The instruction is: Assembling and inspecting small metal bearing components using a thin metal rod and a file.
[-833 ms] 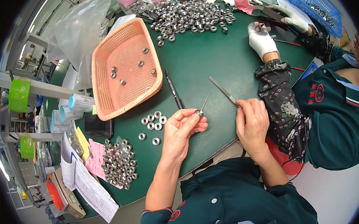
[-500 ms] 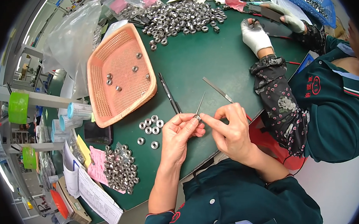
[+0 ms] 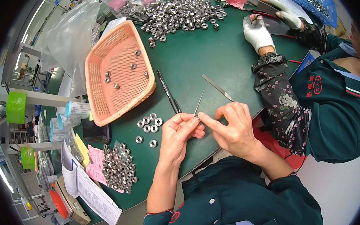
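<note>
My left hand (image 3: 177,133) is closed, its thumb and index finger pinching a small metal ring (image 3: 196,117) that the fingertips largely cover. A thin pointed metal rod (image 3: 200,101) sticks up from the ring; its lower end is hidden. My right hand (image 3: 234,129) reaches in with its index fingertip against the ring, the thumb and bent fingers held apart from it. Just beyond that hand a flat metal file (image 3: 217,87) lies on the green table. Left of my left hand are several loose metal rings (image 3: 153,144), with a black pen (image 3: 168,92) above them.
An orange mesh basket (image 3: 121,89) holds several rings. Piles of rings lie at the far side (image 3: 182,15) and lower left (image 3: 119,170), near papers (image 3: 96,196) and a dark phone (image 3: 95,132). On the right, a co-worker's gloved hands (image 3: 257,35) handle a dark flat object.
The whole view has shifted slightly. My hands keep nearly the same pose around the ring and rod. The co-worker's dark flat object has moved a little up and left.
</note>
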`<state>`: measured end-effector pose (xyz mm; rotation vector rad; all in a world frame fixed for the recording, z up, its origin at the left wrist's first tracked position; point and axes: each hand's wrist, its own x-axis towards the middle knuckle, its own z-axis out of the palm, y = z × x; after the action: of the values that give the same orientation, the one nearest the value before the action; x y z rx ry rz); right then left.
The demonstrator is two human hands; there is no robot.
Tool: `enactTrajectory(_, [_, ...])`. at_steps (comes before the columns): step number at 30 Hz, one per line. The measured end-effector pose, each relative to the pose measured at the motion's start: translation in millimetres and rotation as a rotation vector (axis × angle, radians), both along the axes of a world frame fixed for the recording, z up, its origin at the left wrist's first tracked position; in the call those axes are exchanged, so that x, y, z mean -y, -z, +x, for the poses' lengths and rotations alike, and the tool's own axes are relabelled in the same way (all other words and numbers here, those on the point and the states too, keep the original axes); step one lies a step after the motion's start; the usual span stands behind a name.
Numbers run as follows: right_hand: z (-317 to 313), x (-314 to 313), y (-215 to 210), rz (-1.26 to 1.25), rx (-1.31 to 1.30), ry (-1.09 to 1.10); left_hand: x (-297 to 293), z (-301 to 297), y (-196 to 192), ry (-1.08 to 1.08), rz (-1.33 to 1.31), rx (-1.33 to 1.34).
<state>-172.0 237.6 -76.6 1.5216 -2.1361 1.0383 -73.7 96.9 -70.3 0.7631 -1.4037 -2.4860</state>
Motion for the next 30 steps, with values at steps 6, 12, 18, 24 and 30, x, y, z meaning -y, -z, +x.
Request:
enactTrajectory(6, [-6, -2, -4, 0.02, -0.053, 0.017, -1, -1, -2, 0.006, -0.006, 0.016])
enactTrajectory(12, [-7, 9, -2, 0.032, 0.073, -0.009, 2, 3, -8, -0.042, 0.044, -0.088])
enactTrajectory(18, [-1, 33, 10, 0.198, 0.0, -0.223, 9, 19, -7, -0.069, 0.195, -0.209])
enactTrajectory(24, [4, 43, 10, 0.19, -0.159, -0.445, 14, 41, -3, -0.142, 0.225, -0.212])
enactTrajectory(30, [5, 55, 16, 0.085, -0.192, -0.5, 26, 58, 0, -0.201, 0.231, -0.289])
